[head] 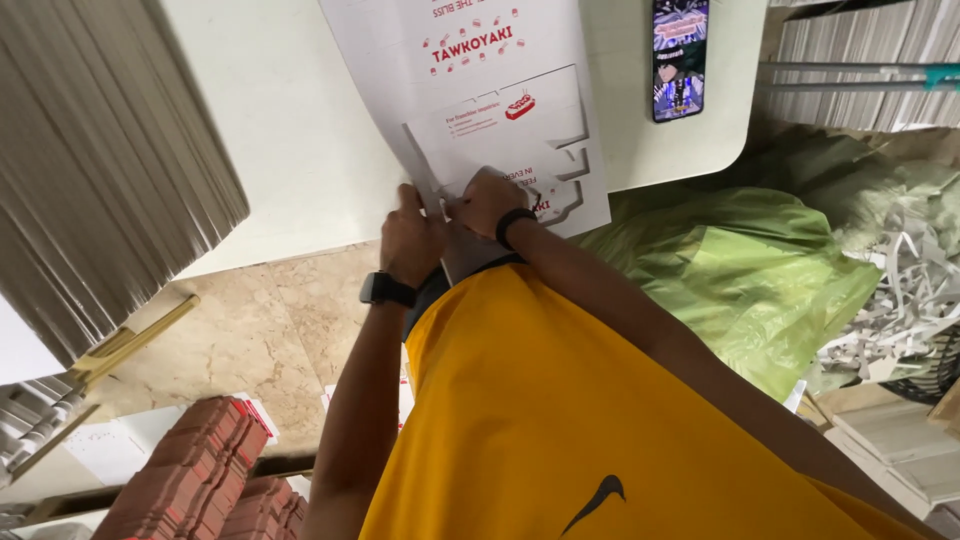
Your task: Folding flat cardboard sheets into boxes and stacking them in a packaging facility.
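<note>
Item: flat white cardboard box blank (pixel 500 90) with red print, lying at the near edge of the white tabletop (pixel 280 130). Left hand (pixel 412 240) and right hand (pixel 490 203) are both pinching its near flap, each grip closing on the cardboard. Phone (pixel 680 58) is lying beside it; green bag (pixel 740 270) is sitting below.

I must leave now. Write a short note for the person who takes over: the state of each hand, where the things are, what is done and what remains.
Left hand: pressing the near edge of the flat white die-cut carton blank.
Right hand: fingers on the blank's cut tabs beside it.
The blank lies on the white table, hanging over its near edge; a phone lies to the right.
Done: blank laid out, still flat.
Left: no panel stands up yet.
</note>
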